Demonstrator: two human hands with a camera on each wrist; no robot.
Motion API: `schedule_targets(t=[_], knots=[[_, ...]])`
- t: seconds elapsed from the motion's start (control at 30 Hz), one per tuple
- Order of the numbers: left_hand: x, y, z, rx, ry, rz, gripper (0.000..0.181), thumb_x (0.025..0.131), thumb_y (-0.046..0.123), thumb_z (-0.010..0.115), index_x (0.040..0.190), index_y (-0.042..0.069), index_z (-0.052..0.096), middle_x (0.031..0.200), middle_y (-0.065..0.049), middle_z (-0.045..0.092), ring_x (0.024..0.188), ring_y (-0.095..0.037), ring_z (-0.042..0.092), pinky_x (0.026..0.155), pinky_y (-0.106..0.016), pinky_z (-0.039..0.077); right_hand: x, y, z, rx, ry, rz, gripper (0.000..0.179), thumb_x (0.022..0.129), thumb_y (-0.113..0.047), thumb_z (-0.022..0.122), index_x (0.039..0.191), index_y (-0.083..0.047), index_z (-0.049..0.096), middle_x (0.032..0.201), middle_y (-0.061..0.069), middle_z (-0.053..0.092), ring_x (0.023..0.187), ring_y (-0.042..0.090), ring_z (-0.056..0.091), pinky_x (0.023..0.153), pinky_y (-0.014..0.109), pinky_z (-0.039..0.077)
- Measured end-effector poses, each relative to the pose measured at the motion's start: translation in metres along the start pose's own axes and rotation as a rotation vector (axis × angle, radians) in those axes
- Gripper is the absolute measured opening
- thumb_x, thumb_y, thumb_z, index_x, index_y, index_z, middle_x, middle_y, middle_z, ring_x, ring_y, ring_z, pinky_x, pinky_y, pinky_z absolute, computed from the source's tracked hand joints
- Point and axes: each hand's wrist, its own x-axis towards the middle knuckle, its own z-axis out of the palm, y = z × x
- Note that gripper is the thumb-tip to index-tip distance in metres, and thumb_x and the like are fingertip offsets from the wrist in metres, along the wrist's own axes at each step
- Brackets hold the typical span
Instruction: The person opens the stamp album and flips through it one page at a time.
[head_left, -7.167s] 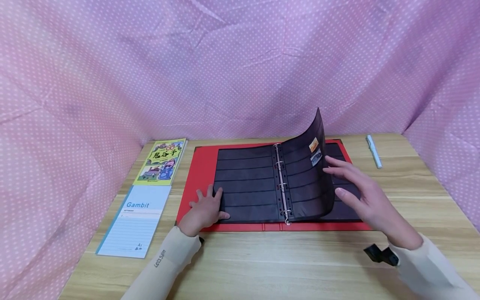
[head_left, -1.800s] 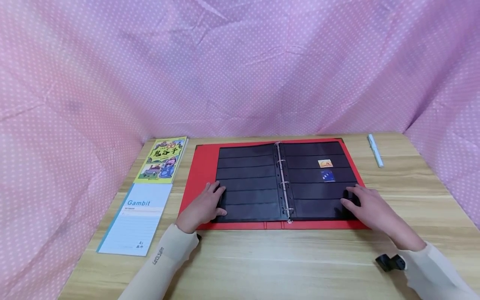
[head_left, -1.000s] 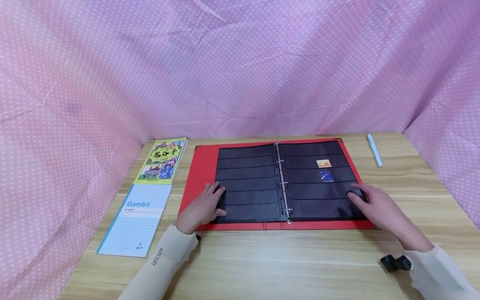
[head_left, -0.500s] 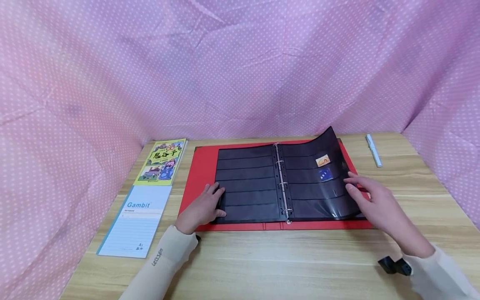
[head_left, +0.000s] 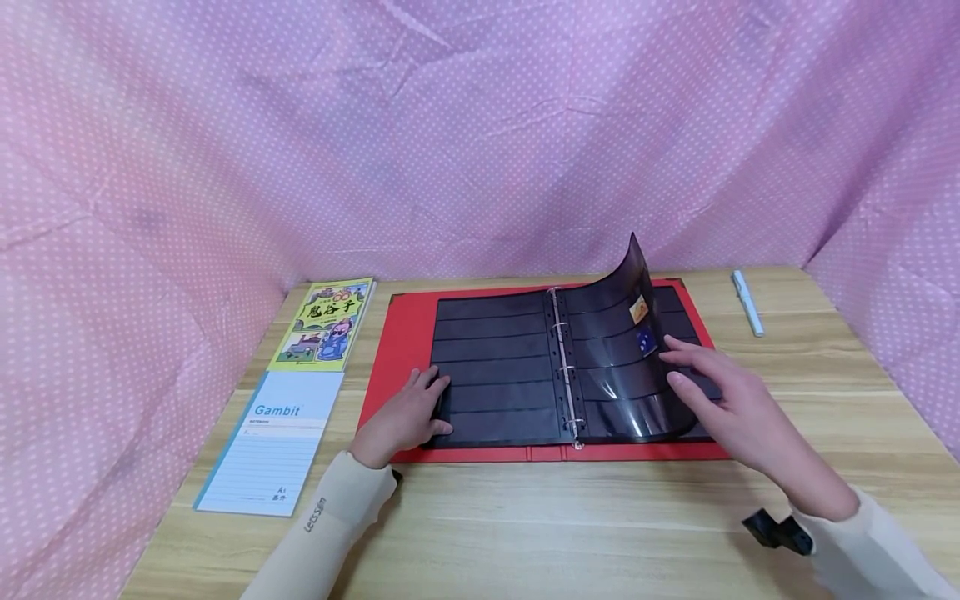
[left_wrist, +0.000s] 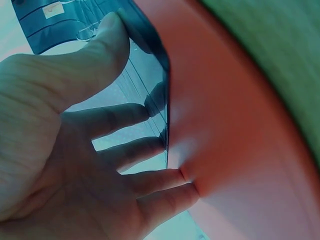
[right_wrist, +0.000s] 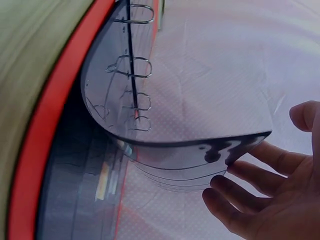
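Note:
A red ring binder [head_left: 401,333] lies spread on the table, holding black pocket pages. My left hand [head_left: 401,425] rests at the left side of the flat left page [head_left: 491,375]; in the left wrist view, some fingertips touch the red cover. The lifted right page [head_left: 611,379] curves up toward the rings. It carries an orange stamp-like piece [head_left: 638,310] above a blue one [head_left: 646,340]. Extended fingers of my right hand [head_left: 738,408] touch the lifted page's outer edge from behind. In the right wrist view, the thumb stands apart from the page [right_wrist: 175,155].
Metal rings [head_left: 567,375] run down the binder's spine. A yellow comic-style book [head_left: 318,325] and a Gambit notebook [head_left: 270,442] lie at left. At back right is a light blue pen [head_left: 747,302]. Pink dotted cloth [head_left: 480,150] hangs behind the table [head_left: 525,525].
The right page lay flat a second ago; my right hand has raised its outer edge and swung it leftward, uncovering another page beneath. The left hand stays in place.

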Motion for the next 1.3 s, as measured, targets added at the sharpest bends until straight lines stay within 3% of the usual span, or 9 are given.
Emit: schedule_targets(t=[0.13,0.27,0.4,0.63,0.9,1.1,1.3], knots=[[0.001,-0.001,0.001,0.005,0.001,0.001,0.082,0.078,0.033,0.077,0.145,0.007,0.038,0.152,-0.017,0.023,0.138,-0.042,0.015,0.096,-0.048,0.042,0.003,-0.006,-0.001,-0.018,0.015,-0.040,0.028,0.095,-0.020,0.058,0.123,-0.021,0.060,0.141,-0.001,0.046,0.131,0.022,0.038,0.102,0.029,0.032],[0.001,-0.002,0.001,-0.001,0.001,-0.002,0.081,0.078,0.032,0.077,0.145,0.007,0.038,0.152,-0.017,0.023,0.139,-0.041,0.015,0.096,-0.048,0.042,0.008,-0.012,-0.002,-0.019,0.026,-0.109,0.031,0.094,-0.016,0.060,0.125,-0.023,0.060,0.142,-0.002,0.045,0.132,0.014,0.036,0.098,0.012,0.025],[0.001,-0.002,0.002,-0.005,0.001,0.000,0.081,0.079,0.032,0.077,0.144,0.006,0.038,0.152,-0.017,0.023,0.139,-0.041,0.016,0.097,-0.047,0.041,0.014,-0.018,-0.005,-0.005,0.002,-0.180,0.036,0.093,-0.012,0.060,0.128,-0.022,0.058,0.145,-0.002,0.041,0.134,0.012,0.032,0.101,0.012,0.023],[0.001,-0.001,0.000,0.000,0.000,0.004,0.081,0.078,0.032,0.077,0.144,0.006,0.038,0.151,-0.017,0.024,0.138,-0.041,0.016,0.097,-0.047,0.042,0.023,-0.027,-0.008,0.069,-0.007,-0.279,0.041,0.092,-0.005,0.056,0.132,-0.016,0.055,0.147,0.002,0.038,0.135,0.020,0.031,0.103,0.016,0.023],[0.000,-0.001,-0.002,-0.001,-0.011,-0.003,0.080,0.079,0.032,0.076,0.145,0.007,0.037,0.152,-0.016,0.023,0.139,-0.041,0.015,0.098,-0.047,0.041,0.035,-0.039,-0.008,0.163,0.012,-0.322,0.040,0.095,-0.004,0.047,0.134,-0.006,0.051,0.148,0.005,0.036,0.136,0.023,0.030,0.105,0.020,0.024],[0.000,0.001,-0.001,0.009,-0.007,-0.006,0.081,0.079,0.033,0.077,0.145,0.007,0.037,0.152,-0.017,0.023,0.138,-0.041,0.016,0.096,-0.047,0.043,0.043,-0.051,-0.005,0.188,0.014,-0.351,0.041,0.095,-0.007,0.045,0.136,-0.008,0.051,0.148,0.005,0.037,0.134,0.025,0.032,0.103,0.022,0.027],[0.001,0.000,-0.001,0.019,-0.004,-0.002,0.081,0.079,0.033,0.077,0.145,0.007,0.038,0.151,-0.017,0.024,0.138,-0.041,0.017,0.095,-0.046,0.044,0.048,-0.058,-0.002,0.202,-0.037,-0.344,0.043,0.097,-0.012,0.044,0.140,-0.011,0.046,0.150,0.001,0.032,0.136,0.022,0.028,0.102,0.021,0.027]])
